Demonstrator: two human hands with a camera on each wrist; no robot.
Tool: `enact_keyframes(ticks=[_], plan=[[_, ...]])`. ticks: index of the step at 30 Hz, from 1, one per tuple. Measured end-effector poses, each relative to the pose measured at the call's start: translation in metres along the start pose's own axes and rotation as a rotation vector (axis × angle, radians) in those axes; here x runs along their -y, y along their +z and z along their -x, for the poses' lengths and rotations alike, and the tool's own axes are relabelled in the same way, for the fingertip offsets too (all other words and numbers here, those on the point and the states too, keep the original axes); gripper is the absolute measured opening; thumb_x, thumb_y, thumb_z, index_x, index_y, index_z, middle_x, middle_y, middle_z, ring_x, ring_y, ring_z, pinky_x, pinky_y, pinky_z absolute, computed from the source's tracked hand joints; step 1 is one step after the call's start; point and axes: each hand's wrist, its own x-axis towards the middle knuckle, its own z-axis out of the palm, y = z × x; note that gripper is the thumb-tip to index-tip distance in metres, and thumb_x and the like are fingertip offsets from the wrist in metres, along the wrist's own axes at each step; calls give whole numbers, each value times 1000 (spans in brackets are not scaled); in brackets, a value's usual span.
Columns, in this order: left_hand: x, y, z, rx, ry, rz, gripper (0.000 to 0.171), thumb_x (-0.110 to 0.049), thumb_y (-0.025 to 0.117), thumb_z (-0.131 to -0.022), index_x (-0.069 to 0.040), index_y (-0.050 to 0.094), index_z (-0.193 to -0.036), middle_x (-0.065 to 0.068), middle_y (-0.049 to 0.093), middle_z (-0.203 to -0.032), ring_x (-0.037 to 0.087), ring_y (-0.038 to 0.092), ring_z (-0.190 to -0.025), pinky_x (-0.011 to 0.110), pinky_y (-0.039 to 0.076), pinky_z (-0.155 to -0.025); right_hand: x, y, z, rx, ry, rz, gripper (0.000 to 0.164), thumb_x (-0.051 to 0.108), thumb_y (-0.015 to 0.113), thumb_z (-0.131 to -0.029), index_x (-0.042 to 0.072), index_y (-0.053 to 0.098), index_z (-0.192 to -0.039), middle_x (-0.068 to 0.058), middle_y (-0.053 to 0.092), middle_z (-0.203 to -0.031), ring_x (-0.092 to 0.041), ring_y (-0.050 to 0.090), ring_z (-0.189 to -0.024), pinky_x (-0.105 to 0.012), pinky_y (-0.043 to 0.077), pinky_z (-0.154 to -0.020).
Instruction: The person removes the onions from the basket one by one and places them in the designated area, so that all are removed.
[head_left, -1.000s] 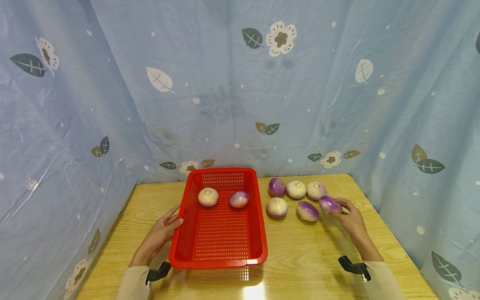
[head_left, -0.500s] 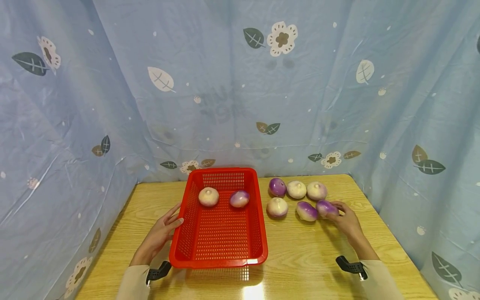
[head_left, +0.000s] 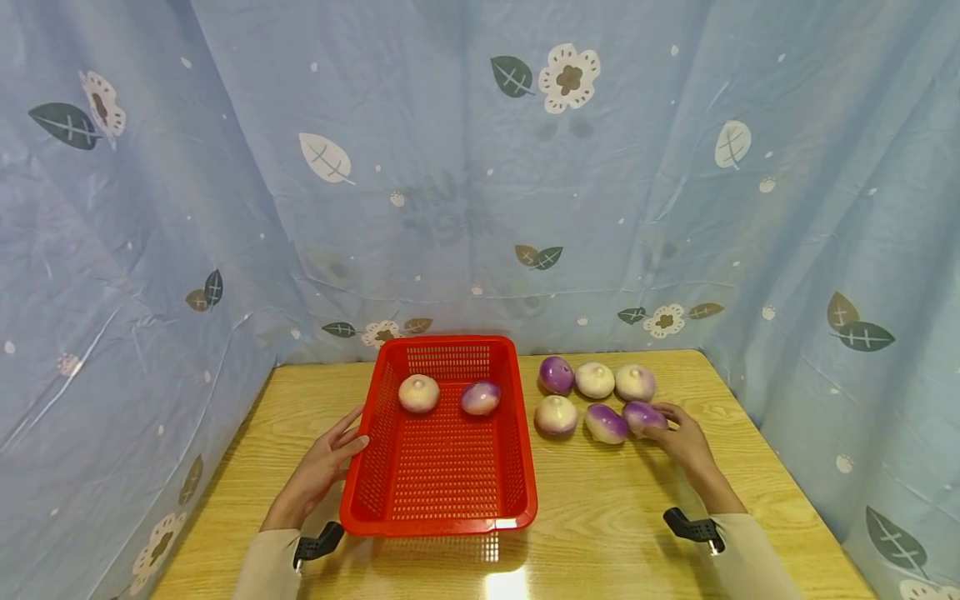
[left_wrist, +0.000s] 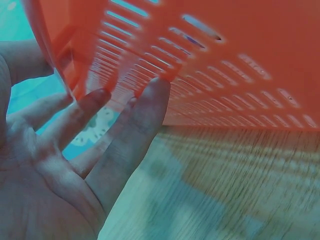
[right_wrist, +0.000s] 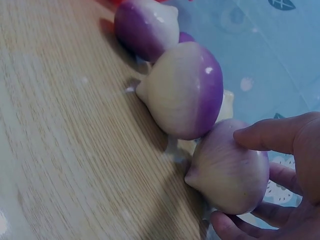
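My right hand (head_left: 684,442) holds a purple-and-white turnip (head_left: 642,418) between thumb and fingers at the right end of the front row. In the right wrist view, that turnip (right_wrist: 232,170) sits right against another turnip (right_wrist: 187,92), with its pointed tip toward the bare wood. My left hand (head_left: 324,467) is at the left side of a red plastic basket (head_left: 360,492). Its thumb lies over the rim, and the fingers (left_wrist: 132,132) are spread along the slotted outer wall. Inside the basket are a whitish turnip (head_left: 418,393) and a purple one (head_left: 480,398).
Behind the front row stand a purple turnip (head_left: 557,375) and two pale turnips (head_left: 595,380). A pale turnip (head_left: 556,415) is close to the basket's right side. The wooden table (head_left: 600,517) ends at a blue patterned curtain (head_left: 450,208).
My right hand has moved left and slightly nearer with its turnip, up against the neighbouring purple turnip, which has shifted left. My left hand and the basket stay put.
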Motion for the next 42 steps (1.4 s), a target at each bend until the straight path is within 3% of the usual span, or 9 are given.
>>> enact_keyframes(ticks=[6, 9, 12, 14, 20, 28, 37, 40, 42], plan=[[-3, 0, 0, 10, 3, 0, 64, -26, 55, -94, -36, 22, -147, 12, 33, -151, 36, 52, -122, 47, 54, -86, 2, -3, 1, 28, 21, -20, 60, 24, 61, -89, 2, 36, -139, -27, 35, -143, -39, 39, -128, -27, 42, -85], [-5, 1, 1, 13, 7, -1, 64, -26, 55, -94, -36, 22, -147, 12, 33, -151, 35, 53, -122, 47, 54, -85, 6, -6, 3, 30, 28, -36, 63, 26, 60, -90, 2, 33, -141, -27, 32, -146, -42, 36, -131, -37, 45, -94], [-5, 1, 2, 11, 9, -2, 64, -26, 55, -94, -36, 22, -147, 13, 33, -151, 35, 53, -121, 47, 54, -85, 12, -9, 5, 15, 23, -52, 64, 29, 58, -91, 2, 31, -142, -26, 28, -148, -44, 31, -134, -51, 39, -103], [-5, 0, 2, 11, 9, -2, 64, -26, 56, -93, -35, 22, -147, 13, 33, -151, 34, 54, -121, 47, 54, -84, 16, -11, 7, -4, 10, -58, 64, 31, 58, -91, 2, 31, -142, -25, 28, -149, -45, 30, -135, -54, 37, -104], [-4, 0, 1, 18, 8, 10, 64, -25, 55, -94, -35, 21, -147, 13, 33, -151, 34, 55, -120, 46, 54, -84, 36, -15, 15, -73, -52, -52, 62, 31, 61, -90, 5, 36, -140, -23, 32, -148, -42, 34, -134, -53, 38, -103], [-3, 1, 2, 14, 5, 1, 63, -26, 54, -94, -36, 21, -147, 13, 33, -151, 36, 53, -121, 47, 54, -85, 68, -13, 29, -88, -117, -83, 59, 30, 64, -88, 8, 40, -139, -17, 33, -149, -38, 36, -134, -48, 38, -105], [-4, 2, 3, 1, 4, -10, 63, -25, 55, -94, -34, 23, -147, 14, 34, -150, 34, 55, -119, 47, 54, -85, 95, 0, 37, -72, -234, -142, 54, 29, 65, -88, 13, 45, -135, -10, 42, -143, -29, 42, -130, -23, 46, -96], [-5, 2, 4, 4, 6, -10, 63, -25, 55, -94, -34, 23, -147, 14, 34, -150, 35, 55, -119, 46, 54, -84, 106, 7, 39, -48, -255, -177, 56, 33, 66, -86, 13, 45, -135, -12, 43, -142, -31, 43, -129, -29, 47, -96], [-5, 2, 3, 8, 7, -8, 63, -24, 55, -94, -34, 23, -147, 14, 34, -150, 35, 56, -118, 46, 54, -84, 113, 13, 39, -32, -269, -193, 54, 31, 66, -86, 13, 46, -133, -11, 43, -142, -32, 43, -129, -39, 46, -99]])
